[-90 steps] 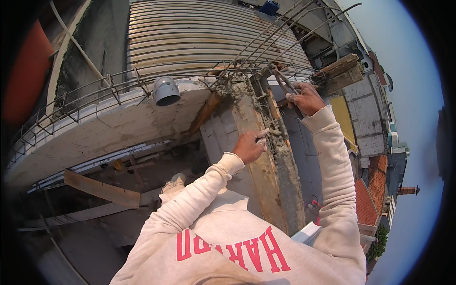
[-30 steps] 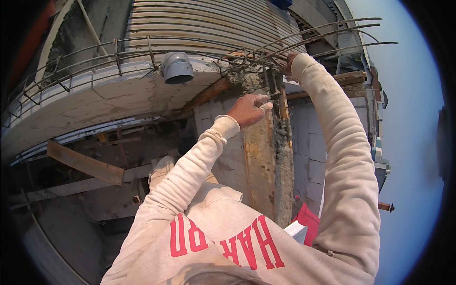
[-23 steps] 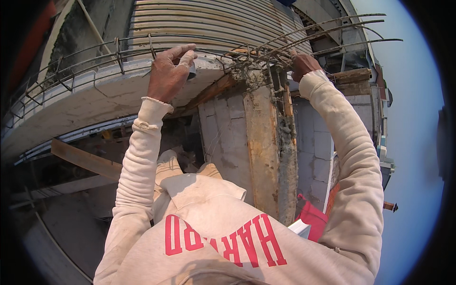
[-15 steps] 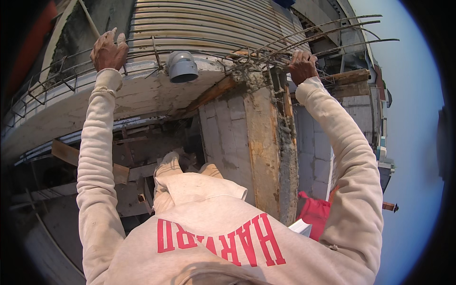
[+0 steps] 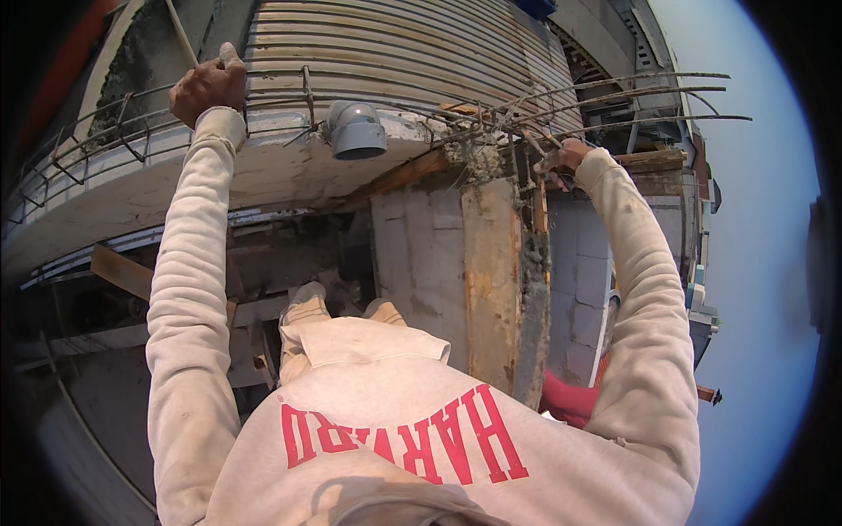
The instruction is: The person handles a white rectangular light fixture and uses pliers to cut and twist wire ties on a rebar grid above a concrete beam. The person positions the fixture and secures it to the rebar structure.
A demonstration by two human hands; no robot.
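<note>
Ribbed, rust-stained metal roofing fills the far side. Nearer, on my left, runs a pale, rough-faced masonry ledge; right of centre stands a flat-sided concrete post, crusty and ragged at its top. Along the ledge's far edge lies the steel cage, thin bars tied by bent hoops. Bare steel rods jut right. My left grip is curled around the cage, thumb raised. My right grip, beside the post's top, pinches a slim tool, its kind unclear. A smooth grey pipe elbow sits between both.
</note>
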